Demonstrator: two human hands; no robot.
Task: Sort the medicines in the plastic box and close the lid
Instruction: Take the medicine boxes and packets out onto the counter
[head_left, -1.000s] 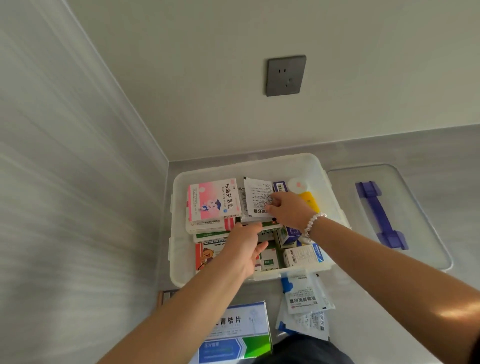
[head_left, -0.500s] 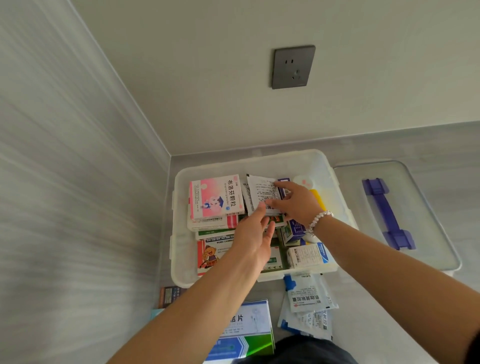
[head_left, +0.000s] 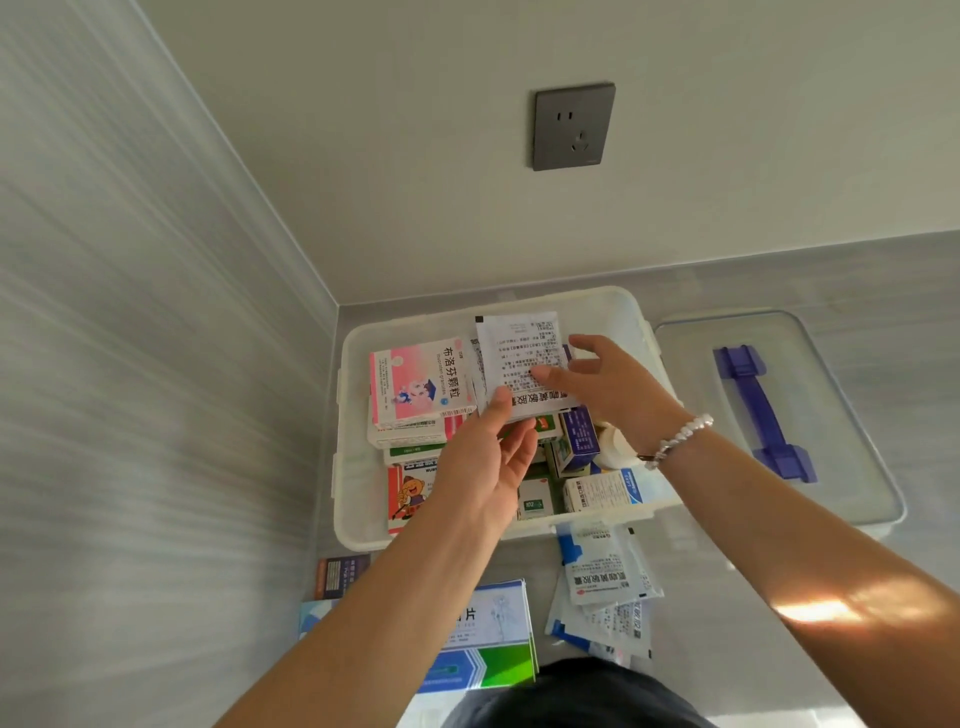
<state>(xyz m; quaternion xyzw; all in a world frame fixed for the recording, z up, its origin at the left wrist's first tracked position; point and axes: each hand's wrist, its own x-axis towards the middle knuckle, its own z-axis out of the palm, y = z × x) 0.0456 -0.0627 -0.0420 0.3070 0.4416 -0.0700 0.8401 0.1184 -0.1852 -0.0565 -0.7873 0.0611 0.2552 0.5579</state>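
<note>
Grey wall panels close off the left side, and against them a grey desk (head_left: 675, 670) carries the open plastic box (head_left: 353, 530), pushed into the corner below a single wall socket (head_left: 574, 126). At the left of the box a pink carton (head_left: 415, 382) is laid flat on a stack of other cartons, seemingly so that flat packs are kept together. In the middle, a white sachet (head_left: 519, 358) is held above the contents by both hands: the left hand (head_left: 483, 467) is closed on its lower corner, thumb on the printed face, and the right hand (head_left: 613, 384) is pinched on its right edge, apparently so it can be read or squared before being set down. Several small cartons are stood on edge at the right of the box. Near the front edge, at least two more sachets (head_left: 602, 577) and two cartons are left outside. One clear lid (head_left: 831, 488) with a blue handle (head_left: 761, 410) is laid flat at the right, not yet fitted.
</note>
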